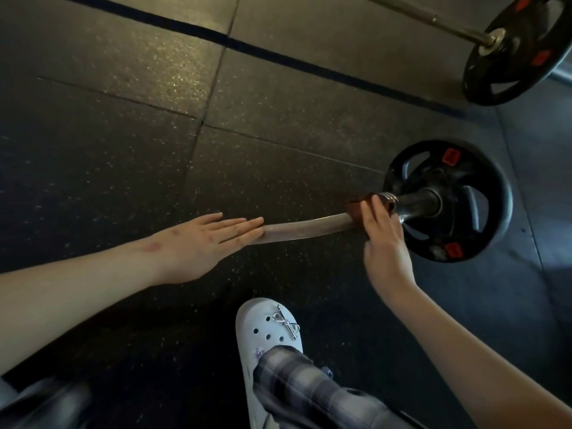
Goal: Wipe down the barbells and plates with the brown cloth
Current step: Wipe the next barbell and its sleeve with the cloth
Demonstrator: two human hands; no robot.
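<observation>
Bar [306, 226] of the near barbell lies across the floor [123, 134] in the head view, its plate [448, 199] at the right end. The right hand [382, 230] grips the cloth [356, 207], fingers curled over it and pressing it round the bar just beside the collar. The left hand [204, 239] lies flat with straight fingers, its tips resting on the bar further left, holding nothing. A second barbell [445, 26] sits well apart at the top right. A white shoe [266, 332] stands below the bar.

The step in hand looks like wiping the bar's shaft at the plate end. Next, probably, the cloth slides along the shaft or moves onto the plate, with the left hand steadying the bar against rolling.
</observation>
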